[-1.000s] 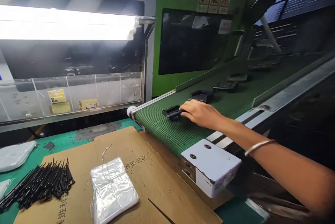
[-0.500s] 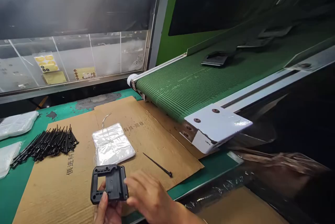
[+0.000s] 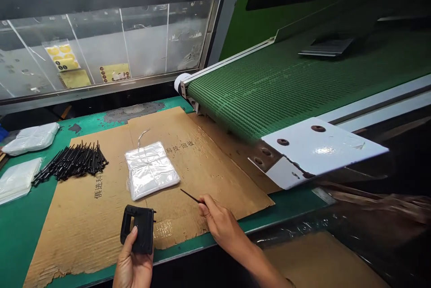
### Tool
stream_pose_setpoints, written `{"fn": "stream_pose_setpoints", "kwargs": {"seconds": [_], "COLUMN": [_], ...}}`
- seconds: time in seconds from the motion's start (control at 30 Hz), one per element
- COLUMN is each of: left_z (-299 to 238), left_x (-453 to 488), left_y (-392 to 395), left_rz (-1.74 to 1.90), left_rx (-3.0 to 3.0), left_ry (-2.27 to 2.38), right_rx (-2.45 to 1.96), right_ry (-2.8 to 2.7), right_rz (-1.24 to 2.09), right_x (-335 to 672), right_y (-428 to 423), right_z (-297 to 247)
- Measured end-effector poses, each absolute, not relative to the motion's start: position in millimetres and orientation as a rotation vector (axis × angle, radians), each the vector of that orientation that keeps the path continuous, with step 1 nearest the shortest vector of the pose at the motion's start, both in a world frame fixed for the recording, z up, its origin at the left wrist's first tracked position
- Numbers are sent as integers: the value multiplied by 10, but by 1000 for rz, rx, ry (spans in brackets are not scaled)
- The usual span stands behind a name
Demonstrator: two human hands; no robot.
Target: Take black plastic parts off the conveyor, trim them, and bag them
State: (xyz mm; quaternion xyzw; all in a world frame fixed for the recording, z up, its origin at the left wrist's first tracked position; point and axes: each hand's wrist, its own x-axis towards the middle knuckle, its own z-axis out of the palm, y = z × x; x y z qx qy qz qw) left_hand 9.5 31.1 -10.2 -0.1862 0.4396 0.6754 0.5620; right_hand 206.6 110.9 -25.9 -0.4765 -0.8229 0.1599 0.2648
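Head view: I see the left hand (image 3: 134,266) gripping a frame (image 3: 144,228) over the cardboard's (image 3: 218,173) near side, the right hand (image 3: 219,219) pinching a stick (image 3: 190,196); beyond the cardboard, clear pockets (image 3: 144,50) hold labels (image 3: 69,62).

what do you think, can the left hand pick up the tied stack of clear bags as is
Probably not: the left hand grips a black plastic frame. The tied stack of clear bags lies just beyond on the cardboard, seemingly uncovered, so the held frame looks the only obstacle.

Flat black plastic frame (image 3: 144,233) hides part of the bare left hand (image 3: 134,268); green ribbed conveyor belt (image 3: 266,92) cut off at right.
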Motion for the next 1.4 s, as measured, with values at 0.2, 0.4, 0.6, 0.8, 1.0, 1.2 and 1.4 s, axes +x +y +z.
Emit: {"fn": "stream_pose_setpoints", "kwargs": {"seconds": [0.2, 0.4, 0.6, 0.8, 1.0, 1.2, 1.4], "left_z": [129, 186, 161, 121, 71, -64, -94], "left_x": [86, 72, 91, 143, 166, 72, 9], "left_y": [345, 297, 273, 226, 147, 85, 123], "left_rz": [1598, 1554, 1482, 1400, 1302, 1250, 1265], "left_rx": [-546, -616, -650, -661, -613, -285, -65], "left_ry": [1040, 999, 940, 940, 925, 863, 855], "right_rx": [-957, -770, -689, -710, -774, -712, -511], "right_ry": [-2197, -2262, -2317, -2341, -2261, -2275, -2422], "right_rz": [497, 396, 347, 394, 402, 468, 460], "right_x": [1661, 1520, 1513, 1563, 1614, 1652, 1670], "right_y": [633, 538, 560, 585, 787, 895, 822], "right_z": [-81, -141, -167, -134, -130, -124, -49]}}
